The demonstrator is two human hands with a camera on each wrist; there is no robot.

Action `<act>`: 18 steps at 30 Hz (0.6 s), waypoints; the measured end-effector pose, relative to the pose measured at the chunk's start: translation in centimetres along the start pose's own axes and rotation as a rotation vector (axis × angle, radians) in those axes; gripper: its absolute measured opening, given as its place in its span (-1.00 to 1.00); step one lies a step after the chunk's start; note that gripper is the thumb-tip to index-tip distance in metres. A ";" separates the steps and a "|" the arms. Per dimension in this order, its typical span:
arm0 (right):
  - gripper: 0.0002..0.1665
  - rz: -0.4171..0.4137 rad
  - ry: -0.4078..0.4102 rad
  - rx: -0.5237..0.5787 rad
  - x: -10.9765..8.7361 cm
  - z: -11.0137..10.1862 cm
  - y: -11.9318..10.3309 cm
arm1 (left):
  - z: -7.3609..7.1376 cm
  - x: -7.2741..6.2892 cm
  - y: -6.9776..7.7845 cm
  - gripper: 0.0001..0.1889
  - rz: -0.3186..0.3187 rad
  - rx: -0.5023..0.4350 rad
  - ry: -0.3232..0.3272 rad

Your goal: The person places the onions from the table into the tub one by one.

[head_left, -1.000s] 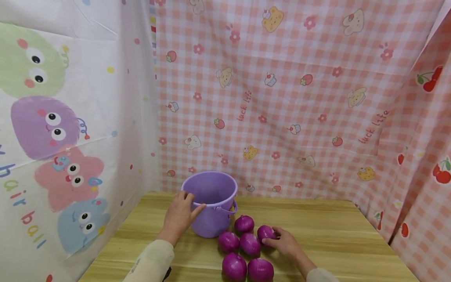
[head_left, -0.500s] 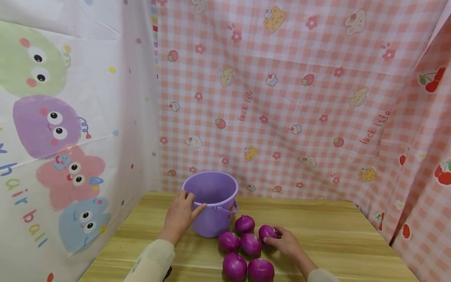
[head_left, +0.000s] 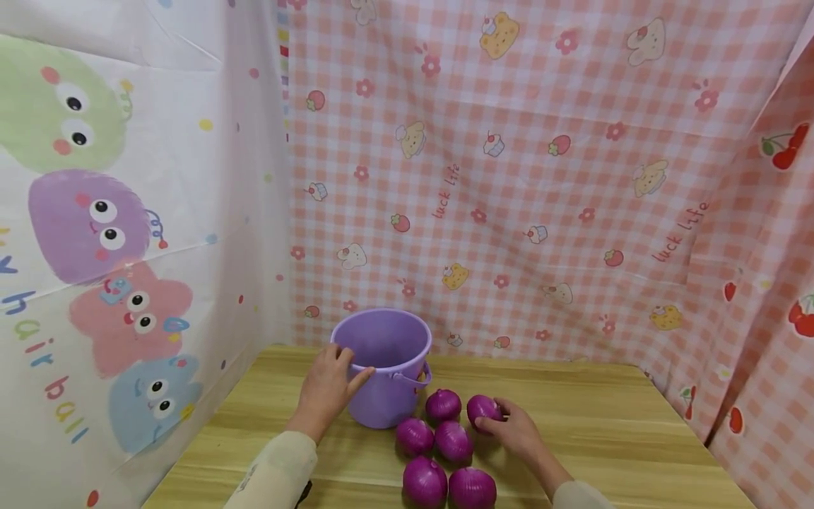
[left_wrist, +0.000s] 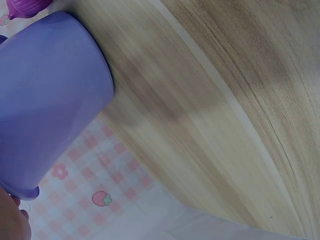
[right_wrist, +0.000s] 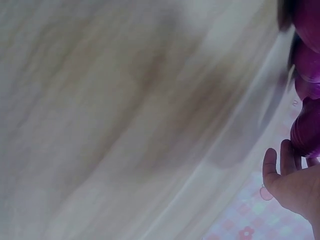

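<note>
A purple bucket [head_left: 381, 399] stands upright on the table, its handle hanging at the right side. My left hand [head_left: 326, 389] grips the near left of its rim, fingers over the edge and thumb along the front; in the left wrist view only a bit of that hand [left_wrist: 12, 220] shows beside the bucket [left_wrist: 55, 90]. With thumb and fingers my right hand [head_left: 518, 431] holds a red onion [head_left: 483, 412], slightly tilted, at the right of the group. In the right wrist view the fingers are under the onion [right_wrist: 307, 127].
Several other red onions lie close together: one by the bucket [head_left: 443, 405], others in the middle [head_left: 453, 441] and at the front [head_left: 472, 488]. The wooden table [head_left: 572, 396] ends at a pink checked curtain [head_left: 509, 177]; a white printed sheet [head_left: 242, 212] hangs on the left.
My right hand has raised and tilted the held onion a little. My left hand stays on the bucket's rim; the whole view has shifted slightly.
</note>
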State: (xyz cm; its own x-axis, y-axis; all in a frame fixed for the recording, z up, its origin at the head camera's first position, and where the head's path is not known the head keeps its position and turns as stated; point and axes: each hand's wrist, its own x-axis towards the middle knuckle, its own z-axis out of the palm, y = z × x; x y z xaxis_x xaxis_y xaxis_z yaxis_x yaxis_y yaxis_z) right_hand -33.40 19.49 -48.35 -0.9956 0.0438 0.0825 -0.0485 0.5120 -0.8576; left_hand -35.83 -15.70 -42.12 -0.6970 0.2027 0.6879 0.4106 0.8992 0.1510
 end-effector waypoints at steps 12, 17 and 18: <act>-0.20 -0.054 0.048 0.094 0.8 -0.1 -2.4 | 0.0 0.0 0.0 -0.56 0.007 0.003 0.007; -0.15 -0.075 0.058 0.115 1.2 0.0 -3.2 | 0.0 0.0 0.0 -0.57 0.003 0.005 0.003; -0.14 -0.079 0.061 0.115 1.3 0.1 -3.4 | 0.0 0.0 0.0 -0.57 0.003 0.005 0.004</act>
State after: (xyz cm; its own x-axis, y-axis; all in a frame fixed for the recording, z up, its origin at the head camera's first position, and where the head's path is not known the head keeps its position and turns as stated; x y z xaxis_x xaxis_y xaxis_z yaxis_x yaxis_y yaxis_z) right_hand -34.58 17.75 -45.33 -0.9819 0.0606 0.1796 -0.1389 0.4145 -0.8994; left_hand -35.80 -15.72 -42.10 -0.6936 0.2037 0.6910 0.4095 0.9006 0.1455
